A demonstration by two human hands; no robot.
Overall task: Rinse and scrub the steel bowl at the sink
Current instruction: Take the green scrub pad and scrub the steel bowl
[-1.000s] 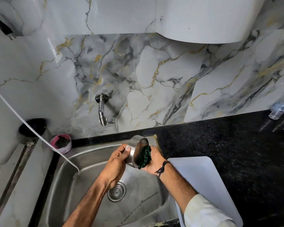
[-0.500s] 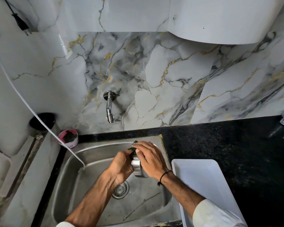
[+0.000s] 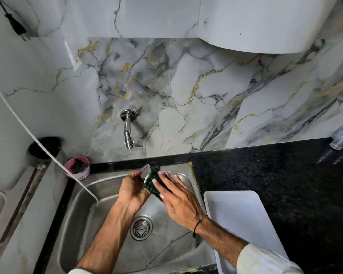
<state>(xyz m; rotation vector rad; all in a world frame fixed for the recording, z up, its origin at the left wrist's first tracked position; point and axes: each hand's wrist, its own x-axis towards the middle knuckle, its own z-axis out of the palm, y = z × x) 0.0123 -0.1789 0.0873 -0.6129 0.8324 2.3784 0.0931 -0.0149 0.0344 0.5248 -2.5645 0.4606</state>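
While half a second ago the right hand (image 3: 178, 196) was curled over the steel bowl (image 3: 146, 171) and hid nearly all of it, that hand now lies flatter, its fingers (image 3: 162, 181) stretched out and pressing a dark green scrubber (image 3: 153, 181) against the bowl's side. The left hand (image 3: 132, 191) has shifted too: it cups the bowl from the left with fingers bent round its wall, so only a sliver of steel rim shows above the scrubber. A second ago the scrubber sat inside the tilted bowl's mouth; its move to the outside suggests the scrubbing has gone from the inner surface to the outer one. The bowl is held in the air above the back part of the sink (image 3: 83, 206), well above the drain (image 3: 141, 227) and forward of the tap (image 3: 128, 128), from which no water can be seen running. By my judgement the scrub is well under way, yet the rinse is not yet done. A white tray (image 3: 244, 218) waits on the black counter (image 3: 285, 175) just beside the basin.
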